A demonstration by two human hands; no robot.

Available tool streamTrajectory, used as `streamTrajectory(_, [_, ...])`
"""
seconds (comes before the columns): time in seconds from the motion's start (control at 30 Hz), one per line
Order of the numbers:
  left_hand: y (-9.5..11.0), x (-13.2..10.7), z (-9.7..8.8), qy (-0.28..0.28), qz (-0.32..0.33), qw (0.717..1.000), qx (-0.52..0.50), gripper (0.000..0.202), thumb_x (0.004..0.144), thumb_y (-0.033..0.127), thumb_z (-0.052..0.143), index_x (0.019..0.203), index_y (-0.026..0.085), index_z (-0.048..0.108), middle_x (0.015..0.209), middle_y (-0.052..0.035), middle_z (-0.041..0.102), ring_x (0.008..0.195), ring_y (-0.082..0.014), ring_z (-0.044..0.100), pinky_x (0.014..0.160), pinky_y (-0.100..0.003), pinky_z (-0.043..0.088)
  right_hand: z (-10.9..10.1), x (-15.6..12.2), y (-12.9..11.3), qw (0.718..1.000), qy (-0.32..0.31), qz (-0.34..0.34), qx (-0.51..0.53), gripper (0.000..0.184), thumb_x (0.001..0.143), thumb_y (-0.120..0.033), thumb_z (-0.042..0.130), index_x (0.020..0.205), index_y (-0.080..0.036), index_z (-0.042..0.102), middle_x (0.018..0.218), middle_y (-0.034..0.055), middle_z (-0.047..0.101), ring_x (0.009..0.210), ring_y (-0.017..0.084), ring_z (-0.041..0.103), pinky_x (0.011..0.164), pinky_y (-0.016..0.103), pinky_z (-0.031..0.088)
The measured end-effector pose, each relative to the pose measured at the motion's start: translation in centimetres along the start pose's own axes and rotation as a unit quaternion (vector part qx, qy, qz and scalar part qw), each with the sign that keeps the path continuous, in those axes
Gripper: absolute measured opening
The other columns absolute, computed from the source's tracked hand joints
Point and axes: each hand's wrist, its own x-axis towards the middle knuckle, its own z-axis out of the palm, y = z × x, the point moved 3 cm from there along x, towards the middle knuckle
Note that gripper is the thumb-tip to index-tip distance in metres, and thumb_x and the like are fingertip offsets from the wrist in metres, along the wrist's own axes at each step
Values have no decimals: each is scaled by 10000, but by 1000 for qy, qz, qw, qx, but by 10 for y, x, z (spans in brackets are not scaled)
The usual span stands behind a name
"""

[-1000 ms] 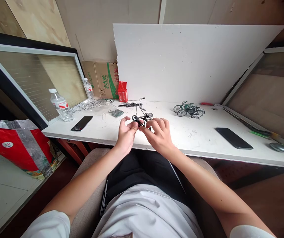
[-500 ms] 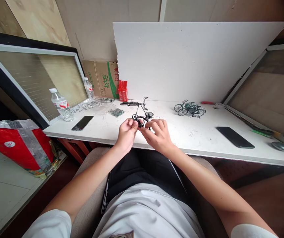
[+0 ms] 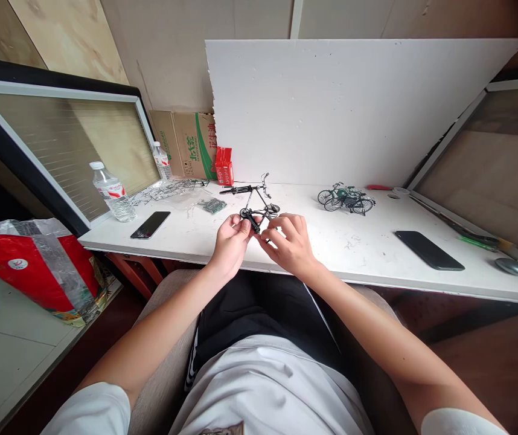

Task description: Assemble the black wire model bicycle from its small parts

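Above the front edge of the white table, a black model bicycle (image 3: 255, 208) is tilted between my hands, its silver handlebar pointing away from me. My left hand (image 3: 232, 241) is closed, with thumb and fingers pinching the lower left part of the model. My right hand (image 3: 288, 241) is closed too, its fingertips gripping the model's lower right side. The fingers hide part of the frame, and I cannot make out the exact part under the right fingertips. Further right stand finished-looking model bicycles (image 3: 345, 199), green and black.
On the left are a phone (image 3: 151, 225), a water bottle (image 3: 113, 192), a small bag of parts (image 3: 214, 206) and loose black part frames (image 3: 163, 192). A red box (image 3: 224, 167) stands behind. To the right lie another phone (image 3: 430, 250) and a computer mouse (image 3: 513, 267).
The model bicycle has turned slightly in my hands, its handlebar shifting a little and its rear wheel appearing narrower. Both hands keep their hold in nearly the same place.
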Motion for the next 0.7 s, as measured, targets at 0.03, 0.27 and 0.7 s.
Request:
streamTrajectory(0.03, [0,0,0,4,-3,1000,0,520,873,256,903,896,243,384,1029,-35,737,1092,-210,709,957,-335,512,1,-1,1,1000,-5,5,2,179,1027,-213,746,901,-244,623,1012,62,688,1036,247,601,861,395,426])
streamTrajectory(0.27, [-4,3,-4,8,-15,1000,-6,499,863,241,906,946,245,414,1096,-61,764,1191,-256,718,1083,-427,519,8,-7,8,998,-37,26,32,139,1017,-197,737,939,-248,634,1033,74,688,1033,260,605,861,406,449])
streamTrajectory(0.7, [-12,14,-20,-7,-78,996,-35,425,836,180,916,1096,235,585,1121,-49,766,1120,-195,700,1030,-359,492,13,-11,15,993,-12,33,111,165,1016,-218,742,1096,-253,602,1087,102,673,1012,281,610,847,430,511])
